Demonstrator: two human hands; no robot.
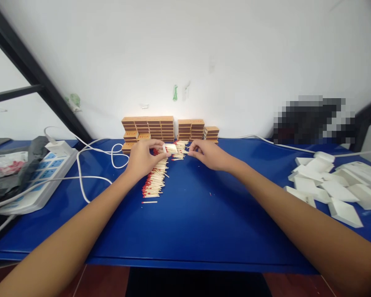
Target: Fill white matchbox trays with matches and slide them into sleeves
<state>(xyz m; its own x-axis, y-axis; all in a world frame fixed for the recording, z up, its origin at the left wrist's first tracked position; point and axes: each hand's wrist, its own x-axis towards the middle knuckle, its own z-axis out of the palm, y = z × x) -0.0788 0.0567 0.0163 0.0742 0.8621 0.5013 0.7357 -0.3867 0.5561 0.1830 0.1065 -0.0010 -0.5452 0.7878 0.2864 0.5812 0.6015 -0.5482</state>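
My left hand (146,157) grips a small white matchbox tray (170,149) between thumb and fingers, and matches lie inside it. Just to the right, my right hand (204,152) is closed in a pinch at the ends of some matches; whether it holds any is hard to make out. Below and beside the tray, a long pile of red-tipped matches (154,181) spreads over the blue table (198,231). One single match (149,202) lies apart at the near end of the pile.
Stacked matchboxes (154,128) stand along the wall, with shorter stacks (191,128) to their right. Several white trays (321,181) lie heaped at the right. On the left are a power strip (49,177), white cables (78,165) and a grey plastic bag (34,156).
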